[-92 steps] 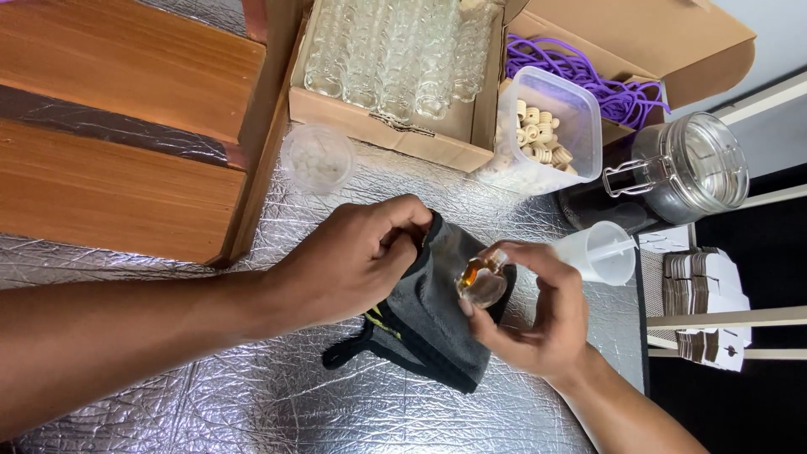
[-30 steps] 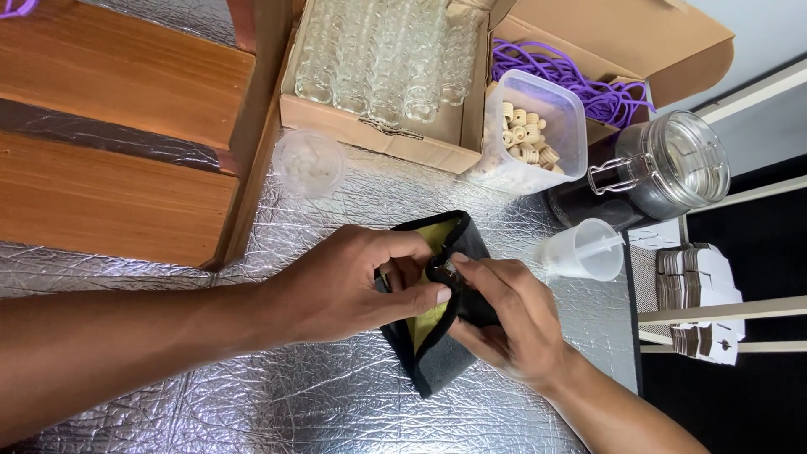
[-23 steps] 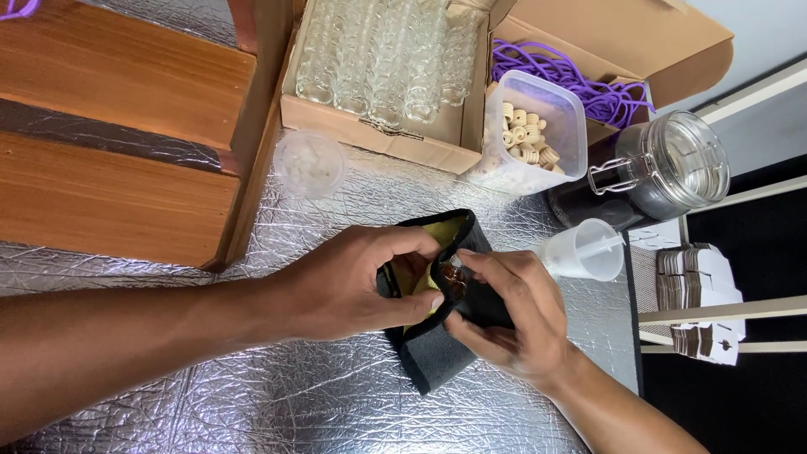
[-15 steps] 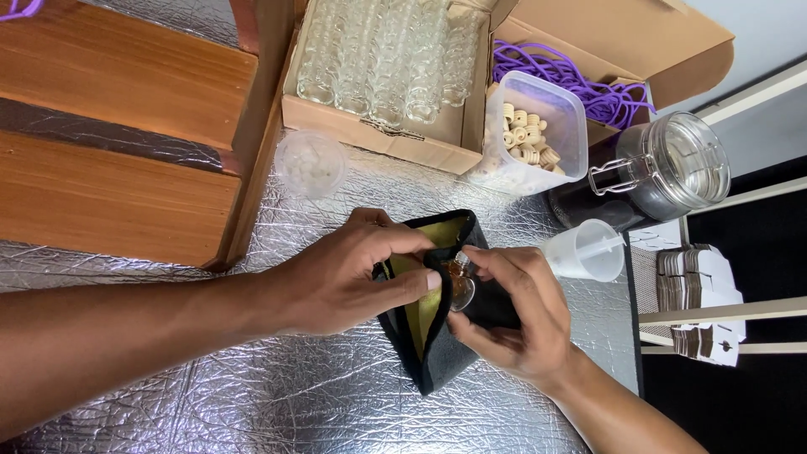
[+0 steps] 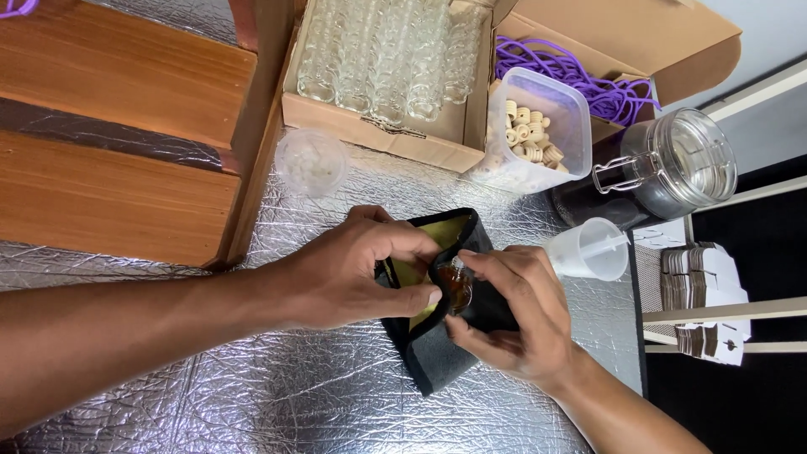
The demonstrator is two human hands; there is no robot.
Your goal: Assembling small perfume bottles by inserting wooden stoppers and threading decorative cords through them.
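Two bare hands meet over a black fabric pouch with a yellow lining that lies on the crinkled silver foil surface. The left hand pinches the pouch's near edge between thumb and fingers and holds its mouth open, so part of the lining shows while the rest is hidden under the fingers. The right hand is closed around a small glass bottle of amber liquid at the pouch mouth; only the bottle's shoulder and neck show, and whether its base is already inside the pouch cannot be told.

Just beside the right hand lies a clear plastic funnel, tipped on its side. Behind it stands a glass clip-top jar, its contents dark and hard to make out. A clear tub of pale cork stoppers leans at a cardboard box of empty glass vials, cut off by the top edge. Purple cord fills a second box.
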